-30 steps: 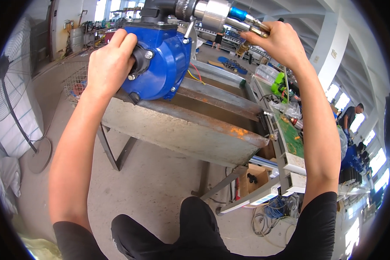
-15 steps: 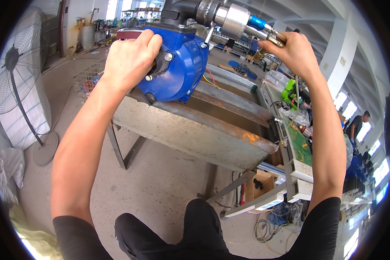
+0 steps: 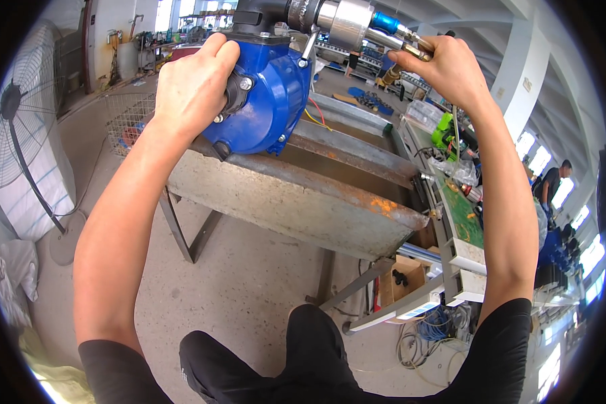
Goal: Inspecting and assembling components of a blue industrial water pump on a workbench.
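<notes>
We note rust-marked metal trough [image 3: 283,207]; blue pump [image 3: 268,101] seated on its rim [image 3: 347,190]. Right of trough, we note green tabletop [image 3: 464,217] bearing clear plastic bag [image 3: 459,172]. Grey speckled floor [image 3: 249,283] carries fan base [image 3: 63,244], coiled cables [image 3: 432,326].

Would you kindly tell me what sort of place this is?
Probably a factory workshop: a round, glossy blue housing, a rusty grey metal trough and a cluttered green workbench suggest it.

Factory workshop: blue pump housing [image 3: 266,101], rust-marked metal trough [image 3: 283,205], cluttered green-topped bench [image 3: 466,227].
</notes>
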`<state>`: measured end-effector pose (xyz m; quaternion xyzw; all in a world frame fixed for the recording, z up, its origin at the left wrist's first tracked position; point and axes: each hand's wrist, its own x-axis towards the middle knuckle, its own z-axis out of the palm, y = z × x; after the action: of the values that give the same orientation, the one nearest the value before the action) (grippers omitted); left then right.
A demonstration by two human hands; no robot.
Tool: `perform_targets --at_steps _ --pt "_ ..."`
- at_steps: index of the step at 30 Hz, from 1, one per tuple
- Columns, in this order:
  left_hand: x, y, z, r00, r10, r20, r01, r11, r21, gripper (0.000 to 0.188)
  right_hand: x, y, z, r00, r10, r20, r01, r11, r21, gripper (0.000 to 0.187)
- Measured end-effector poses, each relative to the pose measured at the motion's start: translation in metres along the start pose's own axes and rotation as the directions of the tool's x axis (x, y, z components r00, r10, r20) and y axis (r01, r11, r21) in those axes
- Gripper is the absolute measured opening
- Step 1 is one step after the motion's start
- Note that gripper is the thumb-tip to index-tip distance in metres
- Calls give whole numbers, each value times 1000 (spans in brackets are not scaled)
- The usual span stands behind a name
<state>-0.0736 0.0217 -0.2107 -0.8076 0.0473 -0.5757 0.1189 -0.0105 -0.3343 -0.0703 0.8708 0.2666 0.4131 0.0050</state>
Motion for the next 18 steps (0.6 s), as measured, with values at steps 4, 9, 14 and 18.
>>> perform_targets --at_steps 4,9,14,18 --pt "-2 0 2 999 -36 -8 36 999 13 32 0 -1 -1 1000 4 -1 -4 1000 -11 63" --pt "-3 3 1 995 -95 -24 94 995 -28 33 -1 -1 0 1000 0 -18 0 1000 2 63" --pt "-5 5 3 988 -155 -10 155 986 -54 30 0 2 1 1000 12 -5 -12 1000 -25 63" --pt "-10 -2 4 964 -263 40 266 943 -199 27 0 0 2 1000 17 -2 -17 999 28 62"
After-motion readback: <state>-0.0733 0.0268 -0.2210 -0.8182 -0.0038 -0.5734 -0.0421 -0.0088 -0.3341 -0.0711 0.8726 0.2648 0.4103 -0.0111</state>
